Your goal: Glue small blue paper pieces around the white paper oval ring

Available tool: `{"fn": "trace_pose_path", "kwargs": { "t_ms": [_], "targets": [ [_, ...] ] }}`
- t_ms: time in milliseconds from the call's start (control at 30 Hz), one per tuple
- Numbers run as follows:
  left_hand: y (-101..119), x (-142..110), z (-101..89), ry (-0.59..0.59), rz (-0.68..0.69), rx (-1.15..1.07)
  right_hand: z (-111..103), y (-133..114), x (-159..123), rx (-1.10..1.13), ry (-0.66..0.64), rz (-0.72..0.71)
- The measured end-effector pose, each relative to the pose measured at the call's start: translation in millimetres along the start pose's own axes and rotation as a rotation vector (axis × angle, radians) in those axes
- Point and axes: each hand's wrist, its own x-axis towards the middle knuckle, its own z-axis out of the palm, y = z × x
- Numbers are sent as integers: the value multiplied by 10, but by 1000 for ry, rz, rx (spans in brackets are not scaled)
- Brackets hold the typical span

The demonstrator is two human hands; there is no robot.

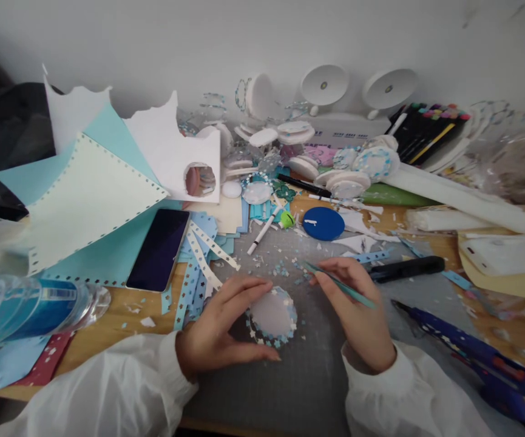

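While your left hand [221, 325] curved around the left side of the star-edged white disc [270, 315], its thumb and fingers parted, your right hand [357, 309] pinched the teal tweezers [342, 285] between thumb and fingers, tips angled toward the far left. The disc lay on the gray cutting mat [308, 391], between your hands, which stood apart, both wrists near the worktop's [125, 312] front.

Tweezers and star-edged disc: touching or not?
Apart. The head view shows grey mat between the disc and the teal tweezers, which the right hand holds off to its side.
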Motion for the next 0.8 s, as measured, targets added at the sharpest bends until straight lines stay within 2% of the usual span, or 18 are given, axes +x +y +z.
{"fn": "trace_pose_path", "kwargs": {
  "t_ms": [233, 400, 567, 800],
  "targets": [
    [4, 0, 6, -29, -16, 29, 28, 60, 3, -245, -57, -331],
    [-7, -7, 15, -49, 33, 47, 70, 133, -16, -318, -63, -275],
    [-8, -29, 27, -71, 49, 94, 106, 162, 3, -250, -38, -229],
    [-2, 0, 36, -101, 28, 171, 80, 73, -6, -128, 53, -252]
  ]
}}
